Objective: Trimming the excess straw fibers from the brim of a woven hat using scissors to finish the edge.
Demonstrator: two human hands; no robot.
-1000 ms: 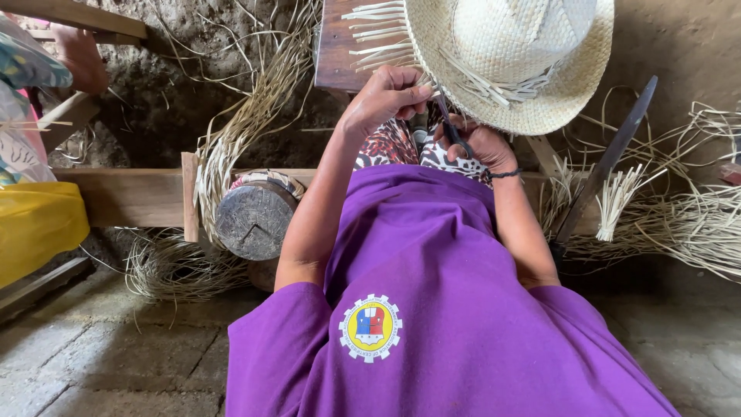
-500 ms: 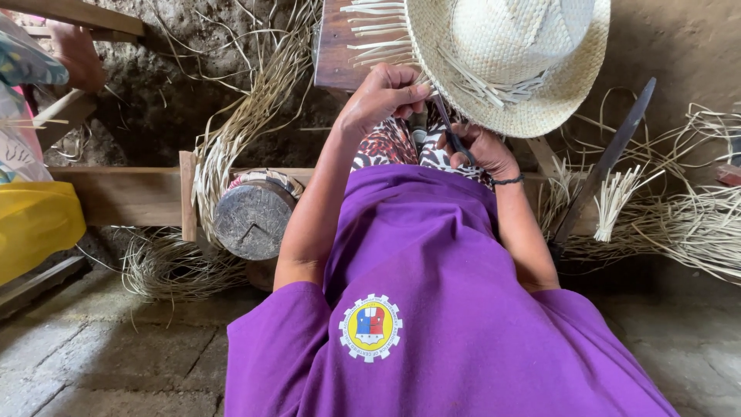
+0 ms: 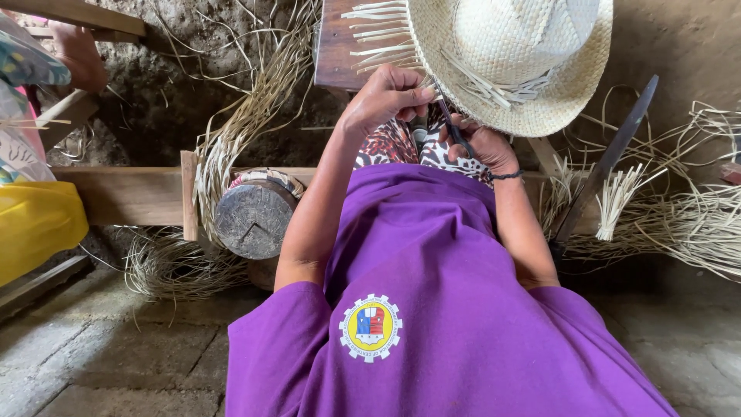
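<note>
A pale woven straw hat [image 3: 517, 54] rests upside-up on a dark wooden block [image 3: 340, 46], with loose strand ends sticking out along its left brim. My left hand [image 3: 386, 96] pinches the brim edge where the strands hang. My right hand [image 3: 482, 143] sits just under the brim and grips dark scissors [image 3: 451, 127], whose blades point up at the brim. Both forearms reach out over my purple shirt and patterned lap.
A long dark blade [image 3: 610, 158] leans at the right among bundles of straw [image 3: 679, 224]. A round wooden hat block [image 3: 255, 216] stands at the left by a wooden beam [image 3: 123, 193]. A yellow bag [image 3: 35, 224] lies far left. Another person's foot [image 3: 77, 54] shows top left.
My left hand has shifted slightly along the brim and the scissors have tilted a little; the hat and everything else stay put.
</note>
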